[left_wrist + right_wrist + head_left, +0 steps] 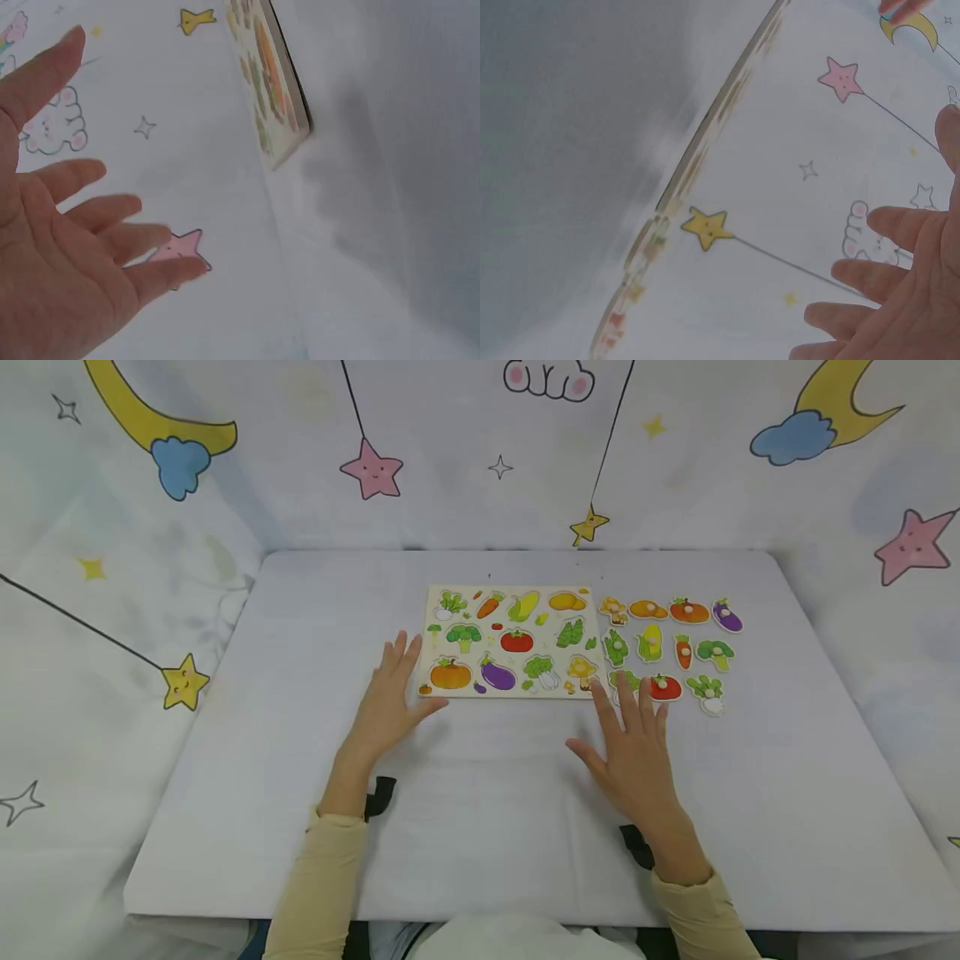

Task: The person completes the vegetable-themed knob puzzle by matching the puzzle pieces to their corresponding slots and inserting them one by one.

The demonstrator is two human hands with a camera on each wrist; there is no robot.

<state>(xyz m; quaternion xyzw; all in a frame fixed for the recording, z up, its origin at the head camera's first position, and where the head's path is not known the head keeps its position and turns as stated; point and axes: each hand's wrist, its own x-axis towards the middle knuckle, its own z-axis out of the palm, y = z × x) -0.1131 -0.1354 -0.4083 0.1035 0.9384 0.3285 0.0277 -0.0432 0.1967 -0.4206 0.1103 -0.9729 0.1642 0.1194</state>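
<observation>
A pale puzzle board (480,610) printed with vegetables lies flat on the table. To its left, my left hand (384,703) is held with fingers spread and nothing in it, its thumb near the board's lower left corner. My right hand (633,756) also has spread fingers and holds nothing; in the head view its fingertips overlap the board's lower right corner and a leafy green piece (622,683), partly hidden. Close to those fingertips are a tomato piece (664,688) and a white radish piece (707,692). Both wrist views show empty, outstretched fingers.
Right of the board, several vegetable pieces lie in rows, among them a pumpkin (688,611), an eggplant (727,616), a corn (650,643), a carrot (682,652) and a broccoli (716,653). A white cloth (300,635) covers the table. Printed curtains (465,510) stand behind.
</observation>
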